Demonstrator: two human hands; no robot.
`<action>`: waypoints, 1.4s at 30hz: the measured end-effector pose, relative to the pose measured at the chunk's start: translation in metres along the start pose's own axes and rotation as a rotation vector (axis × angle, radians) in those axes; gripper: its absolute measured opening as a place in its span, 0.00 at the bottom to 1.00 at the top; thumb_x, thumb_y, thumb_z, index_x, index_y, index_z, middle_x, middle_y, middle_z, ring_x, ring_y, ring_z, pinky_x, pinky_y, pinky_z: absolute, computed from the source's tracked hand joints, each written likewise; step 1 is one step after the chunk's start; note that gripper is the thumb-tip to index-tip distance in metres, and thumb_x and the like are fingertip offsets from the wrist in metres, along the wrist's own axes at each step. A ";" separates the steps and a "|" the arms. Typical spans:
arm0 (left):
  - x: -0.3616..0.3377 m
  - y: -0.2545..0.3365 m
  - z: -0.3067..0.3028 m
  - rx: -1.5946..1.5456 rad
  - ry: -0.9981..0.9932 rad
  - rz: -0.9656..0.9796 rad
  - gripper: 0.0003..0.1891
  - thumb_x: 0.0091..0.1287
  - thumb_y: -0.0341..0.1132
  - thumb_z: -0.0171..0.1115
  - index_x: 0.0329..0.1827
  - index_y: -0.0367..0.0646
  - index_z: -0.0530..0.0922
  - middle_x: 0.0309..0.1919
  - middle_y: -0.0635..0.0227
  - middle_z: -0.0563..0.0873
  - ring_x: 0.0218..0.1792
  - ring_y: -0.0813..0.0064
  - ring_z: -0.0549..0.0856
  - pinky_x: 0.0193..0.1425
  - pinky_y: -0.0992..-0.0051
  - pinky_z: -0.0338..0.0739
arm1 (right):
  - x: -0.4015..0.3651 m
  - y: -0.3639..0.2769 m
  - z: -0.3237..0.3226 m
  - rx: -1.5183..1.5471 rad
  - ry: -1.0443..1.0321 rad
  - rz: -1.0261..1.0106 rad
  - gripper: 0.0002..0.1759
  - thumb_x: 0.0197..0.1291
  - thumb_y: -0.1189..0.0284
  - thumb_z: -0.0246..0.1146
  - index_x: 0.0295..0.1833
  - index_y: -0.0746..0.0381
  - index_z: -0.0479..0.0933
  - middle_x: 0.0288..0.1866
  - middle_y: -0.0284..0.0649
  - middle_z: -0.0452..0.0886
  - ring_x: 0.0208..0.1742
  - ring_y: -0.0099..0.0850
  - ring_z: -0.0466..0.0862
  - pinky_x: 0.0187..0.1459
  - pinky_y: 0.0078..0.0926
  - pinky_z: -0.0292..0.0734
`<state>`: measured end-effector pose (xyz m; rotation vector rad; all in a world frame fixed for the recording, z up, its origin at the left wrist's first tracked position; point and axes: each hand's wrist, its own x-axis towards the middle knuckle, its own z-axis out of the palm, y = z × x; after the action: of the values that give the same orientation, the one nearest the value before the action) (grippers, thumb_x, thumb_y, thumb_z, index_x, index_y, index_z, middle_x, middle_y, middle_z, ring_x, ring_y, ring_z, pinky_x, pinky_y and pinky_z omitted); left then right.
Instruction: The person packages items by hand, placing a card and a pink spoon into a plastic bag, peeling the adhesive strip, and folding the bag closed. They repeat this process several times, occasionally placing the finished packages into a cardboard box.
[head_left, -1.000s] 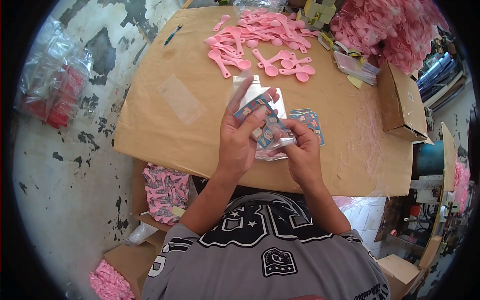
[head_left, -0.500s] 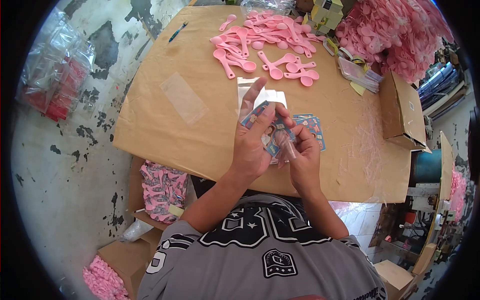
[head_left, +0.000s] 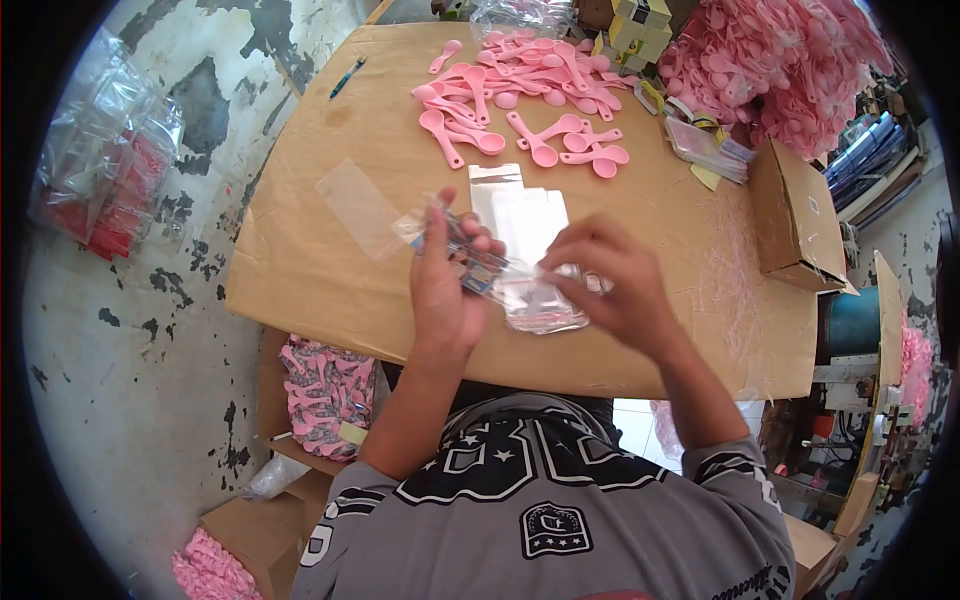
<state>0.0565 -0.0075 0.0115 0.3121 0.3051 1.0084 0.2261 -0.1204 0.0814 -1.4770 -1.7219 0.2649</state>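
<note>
Since half a second back the two hands have come apart: they were raised together over one card, and now the left hand (head_left: pixel 447 290) has swung out to its own side while the right hand (head_left: pixel 612 280) has dropped lower and away. That left hand is closed on the printed card (head_left: pixel 474 263), thumb on one face and fingers on the other, with the card turned nearly edge-on and a crinkled clear sleeve (head_left: pixel 418 224) trailing off its far end. It hangs just above the table (head_left: pixel 300 270), near the front edge. The right hand shows only its back; its curled fingertips (head_left: pixel 556 277) rest on the heap of clear bags (head_left: pixel 535 305), but whether they pinch one I cannot tell. Beyond that heap lies a flat stack of bags (head_left: pixel 515 205), and a single loose bag (head_left: pixel 358 205) sits well to the left. Farther up the table are scattered pink spoons (head_left: pixel 520 90), with a pen (head_left: pixel 347 77) near the far left corner. A cardboard box (head_left: pixel 795 215) stands at the right edge, and a bin of packed spoons (head_left: pixel 328 385) sits below the near edge
</note>
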 end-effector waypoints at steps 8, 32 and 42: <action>-0.016 0.018 0.006 0.045 0.113 0.024 0.22 0.84 0.50 0.59 0.70 0.44 0.75 0.38 0.72 0.82 0.37 0.81 0.82 0.52 0.74 0.84 | 0.075 0.144 -0.008 -0.558 -0.133 -0.035 0.13 0.68 0.70 0.69 0.56 0.59 0.86 0.56 0.41 0.83 0.56 0.41 0.85 0.54 0.44 0.81; 0.015 0.015 0.003 0.018 0.069 0.389 0.26 0.80 0.53 0.63 0.69 0.43 0.74 0.47 0.67 0.83 0.49 0.71 0.85 0.75 0.60 0.81 | -0.060 0.015 0.008 0.668 0.408 0.627 0.07 0.72 0.77 0.71 0.49 0.66 0.79 0.41 0.33 0.85 0.41 0.21 0.86 0.45 0.20 0.82; -0.007 -0.018 0.023 0.108 -0.083 0.120 0.29 0.82 0.57 0.58 0.74 0.46 0.69 0.45 0.70 0.82 0.48 0.78 0.84 0.73 0.60 0.81 | -0.053 -0.013 0.038 0.955 0.284 0.623 0.12 0.69 0.76 0.74 0.50 0.65 0.78 0.42 0.34 0.85 0.42 0.20 0.84 0.45 0.20 0.81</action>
<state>0.0760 -0.0247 0.0260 0.4734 0.2689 1.0959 0.1885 -0.1582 0.0420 -1.1658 -0.6640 0.9914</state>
